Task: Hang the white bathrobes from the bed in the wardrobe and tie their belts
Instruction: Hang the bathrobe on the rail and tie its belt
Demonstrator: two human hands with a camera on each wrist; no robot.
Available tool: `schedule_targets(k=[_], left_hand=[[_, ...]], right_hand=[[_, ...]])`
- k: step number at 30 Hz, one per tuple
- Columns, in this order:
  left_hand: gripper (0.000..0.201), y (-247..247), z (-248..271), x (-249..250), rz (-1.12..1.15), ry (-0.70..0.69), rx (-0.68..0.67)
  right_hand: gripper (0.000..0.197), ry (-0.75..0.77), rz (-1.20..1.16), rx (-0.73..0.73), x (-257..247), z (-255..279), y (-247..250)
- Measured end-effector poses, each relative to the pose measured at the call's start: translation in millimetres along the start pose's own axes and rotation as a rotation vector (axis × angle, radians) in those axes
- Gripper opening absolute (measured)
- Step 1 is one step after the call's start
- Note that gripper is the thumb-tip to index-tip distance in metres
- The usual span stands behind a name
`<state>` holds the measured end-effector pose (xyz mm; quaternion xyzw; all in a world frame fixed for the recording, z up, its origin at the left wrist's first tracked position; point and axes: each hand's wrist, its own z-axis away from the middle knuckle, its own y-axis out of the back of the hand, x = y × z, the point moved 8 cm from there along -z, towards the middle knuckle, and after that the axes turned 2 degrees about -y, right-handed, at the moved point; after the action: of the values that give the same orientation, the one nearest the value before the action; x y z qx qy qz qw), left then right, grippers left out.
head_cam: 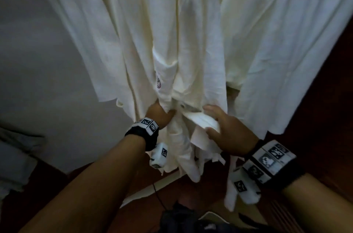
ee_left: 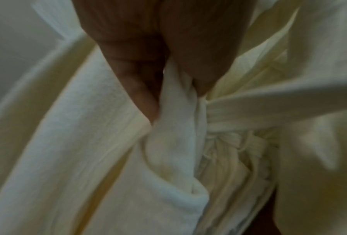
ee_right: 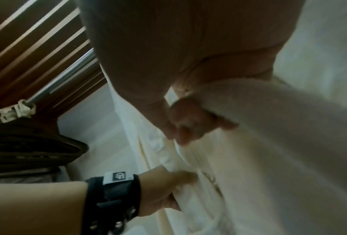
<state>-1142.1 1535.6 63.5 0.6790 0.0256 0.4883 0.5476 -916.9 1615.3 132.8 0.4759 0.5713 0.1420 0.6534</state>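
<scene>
Left hand (head_cam: 159, 113) pinches the white cloth belt (ee_left: 180, 101); right hand (head_cam: 227, 131) grasps its other end, at three o'clock. Both sit at the hanging white towelling bathrobe (head_cam: 172, 32)

Bedroom wardrobe, white bathrobes (head_cam: 191, 32) hanging, metal rail (ee_right: 68, 77), dark wooden hangers (ee_right: 27, 147)

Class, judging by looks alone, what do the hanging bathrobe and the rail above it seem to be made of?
Bathrobe: soft matte cream-white cloth, probably cotton; it falls in limp folds and bunches where the left hand grips it. Rail: apparently polished metal, with a bright silvery glint.
</scene>
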Motion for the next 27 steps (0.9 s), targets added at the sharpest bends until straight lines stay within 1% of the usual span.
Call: schedule_targets(k=[1,2,3,4,5,6,7,8,9,10,12,13,15,16,17,19,20,21,22,23,24,25,27], left_hand=[[0.055,-8.9,2.9,2.9,0.151,-0.038,-0.089],[0.053,-15.6,5.0,0.4,0.309,-0.037,-0.165],[0.04,-14.9,7.3,-7.1,0.433,-0.007,-0.187],[0.022,-5.4,7.6,-18.9,0.501,0.024,-0.098],[0.011,17.4,12.1,-27.7,0.449,0.02,0.081],[0.013,43.8,17.1,-38.2,0.358,0.004,0.304],[0.013,68.9,24.2,-48.7,0.256,-0.005,0.5],[0.014,90.4,30.4,-58.8,0.228,-0.004,0.646],[0.019,107.4,34.3,-70.5,0.224,0.006,0.74],[0.024,121.1,34.5,-81.4,0.211,0.024,0.805],[0.029,142.1,30.4,-98.4,0.202,0.063,0.896],[0.028,152.6,29.7,-102.0,0.248,0.089,0.914],[0.022,165.0,24.5,-121.1,0.399,0.244,0.902],[0.024,168.7,20.2,-132.3,0.443,0.317,0.876],[0.03,171.3,13.6,-140.5,0.465,0.345,0.807],[0.049,167.4,-3.9,-150.7,0.491,0.283,0.578],[0.059,164.2,-9.3,-149.5,0.493,0.232,0.464],[0.065,158.4,-11.5,-143.7,0.508,0.181,0.338],[0.06,153.0,-9.2,-132.8,0.511,0.135,0.225],[0.047,149.4,-1.7,-115.8,0.447,0.082,0.128],[0.036,146.2,2.7,-108.9,0.329,0.038,0.08],[0.03,145.3,7.5,-104.4,0.211,0.005,0.079],[0.027,144.2,18.9,-105.5,0.033,-0.001,0.098]], right_hand=[[0.053,-0.009,-0.013,-0.013,3.6,2.5,-1.2],[0.048,-0.001,-0.015,-0.027,5.2,4.8,-4.5],[0.038,0.018,-0.01,-0.043,5.2,5.6,-9.8],[0.028,0.034,-0.018,-0.059,6.0,6.0,-17.4],[0.022,0.024,-0.049,-0.077,7.8,5.6,-26.5],[0.021,-0.019,-0.089,-0.102,11.0,4.1,-36.8],[0.023,-0.079,-0.125,-0.128,12.5,2.0,-46.7],[0.026,-0.127,-0.139,-0.152,12.9,0.0,-55.6],[0.026,-0.161,-0.139,-0.166,11.0,-1.9,-62.8],[0.025,-0.177,-0.147,-0.172,7.9,-4.3,-69.0],[0.023,-0.189,-0.181,-0.156,0.5,-9.3,-76.7],[0.022,-0.195,-0.2,-0.147,-4.2,-11.8,-80.0],[0.018,-0.191,-0.241,-0.132,-13.2,-16.0,-87.5],[0.014,-0.191,-0.256,-0.127,-17.8,-18.2,-91.3],[0.012,-0.211,-0.276,-0.131,-22.5,-19.8,-95.2],[0.013,-0.264,-0.346,-0.13,-29.5,-23.8,-105.7],[0.012,-0.278,-0.376,-0.129,-34.1,-25.6,-111.0],[0.012,-0.279,-0.395,-0.124,-39.9,-27.5,-115.0],[0.012,-0.272,-0.41,-0.114,-46.1,-30.0,-119.0],[0.011,-0.264,-0.427,-0.101,-53.4,-32.3,-122.3],[0.013,-0.26,-0.44,-0.092,-60.9,-34.0,-125.4],[0.014,-0.256,-0.452,-0.079,-65.7,-36.2,-129.5],[0.016,-0.246,-0.496,-0.03,-74.2,-40.0,-138.7]])
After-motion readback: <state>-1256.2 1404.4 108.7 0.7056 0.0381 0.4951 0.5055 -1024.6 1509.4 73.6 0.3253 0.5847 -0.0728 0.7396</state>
